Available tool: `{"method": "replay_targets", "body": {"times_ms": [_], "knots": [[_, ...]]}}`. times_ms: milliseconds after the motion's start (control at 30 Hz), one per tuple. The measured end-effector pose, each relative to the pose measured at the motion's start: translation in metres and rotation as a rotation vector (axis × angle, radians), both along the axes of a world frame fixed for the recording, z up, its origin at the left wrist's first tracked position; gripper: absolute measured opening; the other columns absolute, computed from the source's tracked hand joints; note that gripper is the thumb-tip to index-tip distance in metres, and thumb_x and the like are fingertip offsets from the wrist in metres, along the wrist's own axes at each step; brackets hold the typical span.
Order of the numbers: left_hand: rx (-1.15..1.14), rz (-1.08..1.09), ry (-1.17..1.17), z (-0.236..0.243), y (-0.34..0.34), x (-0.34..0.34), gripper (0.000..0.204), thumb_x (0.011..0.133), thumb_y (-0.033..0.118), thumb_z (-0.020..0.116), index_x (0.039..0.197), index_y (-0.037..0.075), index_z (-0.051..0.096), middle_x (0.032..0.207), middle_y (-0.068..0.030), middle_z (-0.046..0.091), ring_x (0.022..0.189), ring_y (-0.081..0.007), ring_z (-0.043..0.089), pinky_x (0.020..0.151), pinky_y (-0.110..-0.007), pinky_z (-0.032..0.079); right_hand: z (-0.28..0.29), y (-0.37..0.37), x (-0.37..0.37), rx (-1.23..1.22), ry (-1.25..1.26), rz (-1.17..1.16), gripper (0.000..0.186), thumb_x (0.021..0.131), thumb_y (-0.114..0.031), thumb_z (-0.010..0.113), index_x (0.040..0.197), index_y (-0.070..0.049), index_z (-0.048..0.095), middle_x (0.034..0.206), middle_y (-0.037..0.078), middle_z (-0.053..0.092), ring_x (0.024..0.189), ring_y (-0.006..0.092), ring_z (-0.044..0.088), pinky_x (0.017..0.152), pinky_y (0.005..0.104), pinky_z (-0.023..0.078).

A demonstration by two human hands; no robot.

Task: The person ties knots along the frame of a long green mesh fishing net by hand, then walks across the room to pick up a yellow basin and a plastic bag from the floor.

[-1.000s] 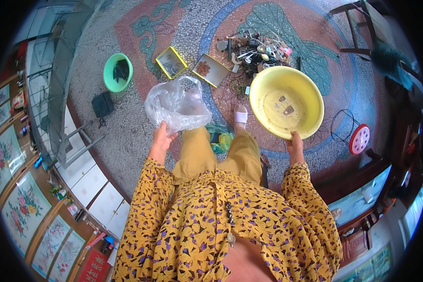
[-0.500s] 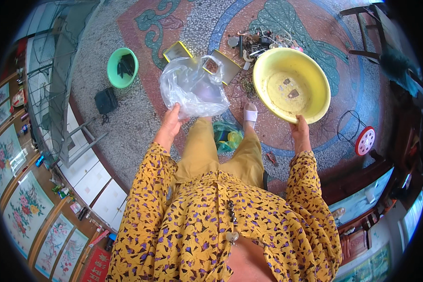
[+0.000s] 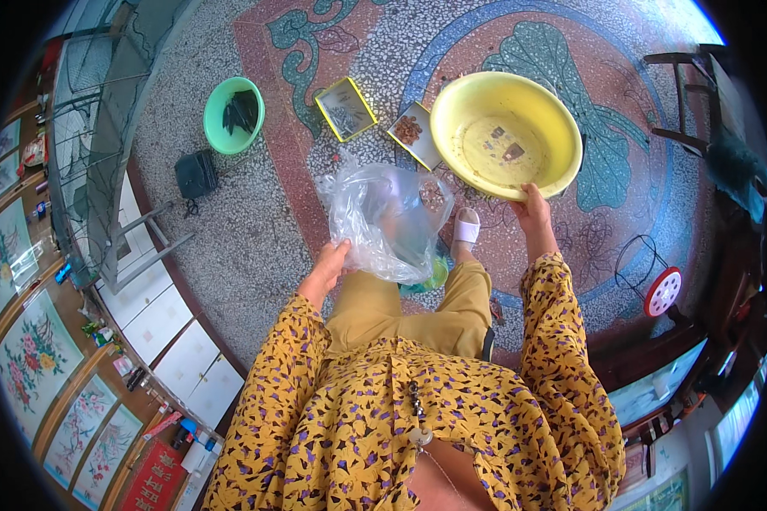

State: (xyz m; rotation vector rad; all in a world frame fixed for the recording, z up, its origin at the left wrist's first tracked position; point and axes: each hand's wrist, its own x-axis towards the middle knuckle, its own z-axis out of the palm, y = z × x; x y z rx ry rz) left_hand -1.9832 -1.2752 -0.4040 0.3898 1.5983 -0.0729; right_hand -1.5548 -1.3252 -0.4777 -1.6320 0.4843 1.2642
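Note:
My left hand (image 3: 325, 267) is closed on the edge of a clear plastic bag (image 3: 382, 232), which hangs crumpled over my knee. My right hand (image 3: 533, 213) grips the near rim of a large yellow basin (image 3: 486, 140), thumb over the edge. A few small brownish scraps lie on its bottom. Just left of the basin is a yellow-edged open box (image 3: 421, 153) with reddish-brown small pieces in it. Another yellow-edged box (image 3: 346, 109), farther left, holds thin grey metal bits. Part of a green bag (image 3: 435, 274) shows below the clear one.
At the left stands a green basin (image 3: 210, 112) with dark strips inside, near a dark square case (image 3: 196, 175). A red-rimmed white wheel (image 3: 663, 291) with a cord lies at the right. Wooden furniture (image 3: 682, 140) lines the far right; a metal frame (image 3: 136, 243) stands left.
The yellow basin has shifted left and now hides the heap of odds and ends behind it. My left hand has lowered the clear bag toward me, uncovering both boxes.

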Motion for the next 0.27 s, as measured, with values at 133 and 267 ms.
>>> {"method": "replay_targets", "body": {"times_ms": [133, 267], "knots": [[0.024, 0.011, -0.013, -0.007, 0.003, 0.006, 0.028, 0.091, 0.027, 0.048, 0.111, 0.008, 0.053, 0.095, -0.0064, 0.061, 0.081, -0.0203, 0.060, 0.064, -0.036, 0.050, 0.013, 0.024, -0.004, -0.051, -0.044, 0.039, 0.039, 0.077, -0.014, 0.059, 0.104, 0.011, 0.047, 0.096, 0.019, 0.058, 0.078, 0.0262, 0.063, 0.059, 0.0312, 0.056], [0.042, -0.031, -0.021, -0.031, 0.003, 0.012, 0.029, 0.089, 0.023, 0.049, 0.116, 0.010, 0.052, 0.099, -0.0066, 0.058, 0.084, -0.0214, 0.057, 0.062, -0.039, 0.049, 0.023, 0.037, -0.009, -0.027, -0.041, 0.080, 0.040, 0.076, -0.014, 0.061, 0.105, 0.009, 0.048, 0.096, 0.018, 0.059, 0.078, 0.0261, 0.063, 0.058, 0.0310, 0.056]]}}
